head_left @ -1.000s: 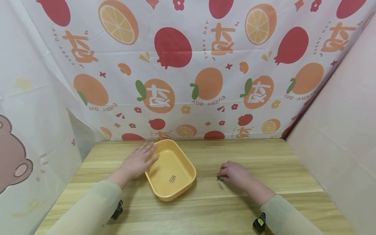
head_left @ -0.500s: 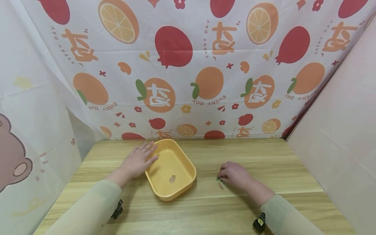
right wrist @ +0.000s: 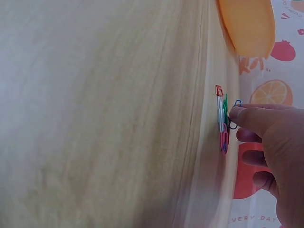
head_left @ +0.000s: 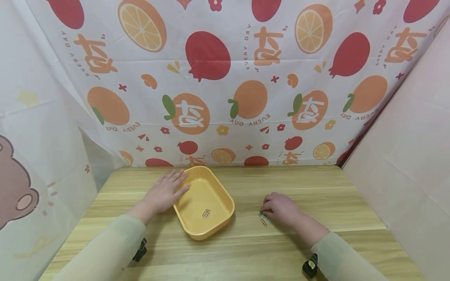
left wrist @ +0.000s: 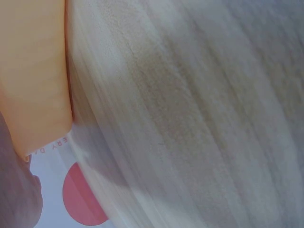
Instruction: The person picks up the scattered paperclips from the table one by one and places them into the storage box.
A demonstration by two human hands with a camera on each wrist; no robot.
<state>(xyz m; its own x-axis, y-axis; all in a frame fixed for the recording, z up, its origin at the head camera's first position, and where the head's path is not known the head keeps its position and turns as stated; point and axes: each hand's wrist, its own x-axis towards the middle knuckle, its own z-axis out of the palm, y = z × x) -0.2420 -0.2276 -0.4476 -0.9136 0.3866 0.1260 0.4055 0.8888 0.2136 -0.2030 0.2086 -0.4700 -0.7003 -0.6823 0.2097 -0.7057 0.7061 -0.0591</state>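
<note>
A yellow tray (head_left: 201,195) sits on the table, with a few paper clips (head_left: 206,213) lying in it. My left hand (head_left: 162,194) rests on the tray's left rim, fingers spread. In the left wrist view only part of that hand (left wrist: 19,190) shows beside the tray's wall (left wrist: 35,71). To the right of the tray, my right hand (head_left: 282,209) is low over the table. Between its thumb and finger it pinches a blue paper clip (right wrist: 239,102). Under it lie several green, white, pink and orange paper clips (right wrist: 221,114), partly hidden by the hand in the head view.
The wooden table (head_left: 225,257) ends at a fruit-printed curtain (head_left: 225,128) at the back. Pale cloth walls stand on the left (head_left: 45,156) and right (head_left: 404,156).
Both hands and the tray stay in nearly the same place. The right fingers shift very slightly among the paper clips.
</note>
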